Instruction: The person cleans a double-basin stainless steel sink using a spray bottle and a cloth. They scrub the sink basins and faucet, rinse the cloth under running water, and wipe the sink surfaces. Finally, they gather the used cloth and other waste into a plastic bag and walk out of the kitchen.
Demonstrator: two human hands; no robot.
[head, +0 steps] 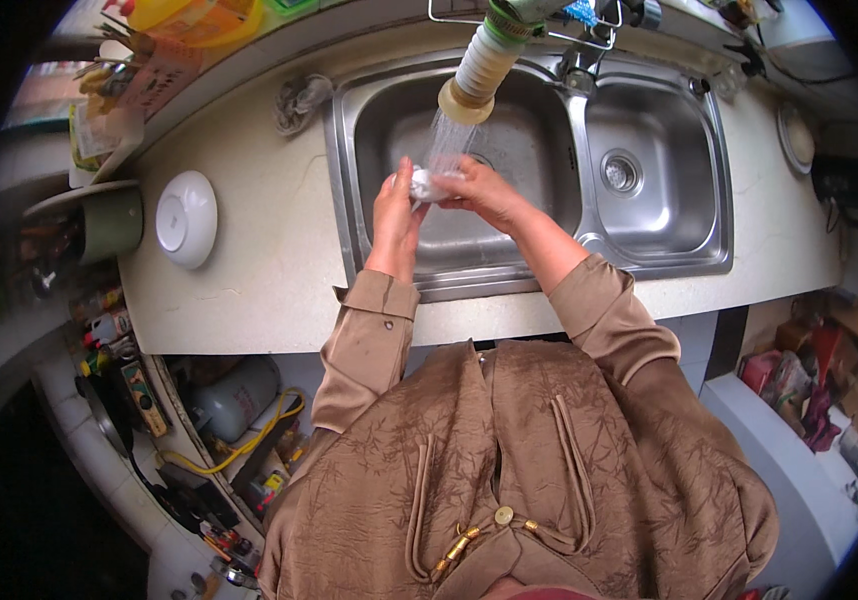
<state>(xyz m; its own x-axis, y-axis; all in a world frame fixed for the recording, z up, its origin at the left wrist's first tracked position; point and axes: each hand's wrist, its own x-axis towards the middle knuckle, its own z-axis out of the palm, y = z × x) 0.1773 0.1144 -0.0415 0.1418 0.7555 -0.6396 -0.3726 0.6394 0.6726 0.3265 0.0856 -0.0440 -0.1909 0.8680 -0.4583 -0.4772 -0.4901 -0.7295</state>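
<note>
Over the large left basin of a stainless steel sink (519, 225), my left hand (396, 206) holds a small white object (427, 185) from its left side. My right hand (485, 191) grips the same object from the right, its fingers lying across the front. Fingers and water cover much of it, so its exact kind cannot be told. A spray of water (453, 139) falls onto it from the white ribbed hose of a faucet (477, 69). A rear part of the basin's drain shows behind my right hand.
A white bowl (186, 220) lies upside down on the left counter, near a green pot (111, 223). A crumpled steel scouring pad (301, 103) sits left of the sink. The smaller right basin (658, 202) has a strainer drain. A wire rack (579, 34) hangs beside the faucet.
</note>
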